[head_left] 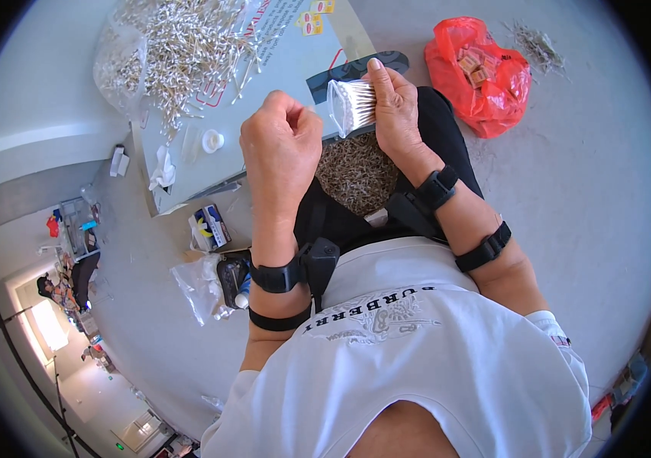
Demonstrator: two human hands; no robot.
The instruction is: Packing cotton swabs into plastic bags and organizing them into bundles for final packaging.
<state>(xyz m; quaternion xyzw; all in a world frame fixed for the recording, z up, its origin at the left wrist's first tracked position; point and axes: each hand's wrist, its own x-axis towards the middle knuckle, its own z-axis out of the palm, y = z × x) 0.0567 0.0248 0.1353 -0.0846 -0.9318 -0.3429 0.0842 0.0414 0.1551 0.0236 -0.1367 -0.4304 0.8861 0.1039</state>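
Item: cotton-swab packing, seated worker, head view.

Progress (judged): one small clear bag (350, 107) looked nearly full of swabs, mouth apparently unsealed. Large loose swab pile (180, 46) lay on the board (279, 69) ahead, w/ more in a clear sack (121, 65) at its left edge, so most stock seemed unpacked. Tray of swabs (357, 174) sat on lap below the hands.

Right hand (398, 114): clasped round the small clear bag, thumb along its top, held above lap, just in front of board.

Left hand (282, 145): curled into a fist beside the bag, not touching it; whether it pinched any swabs, can't tell.

Nearby: red plastic bag (478, 72) on floor to right, well apart; white cap (213, 140) on board.
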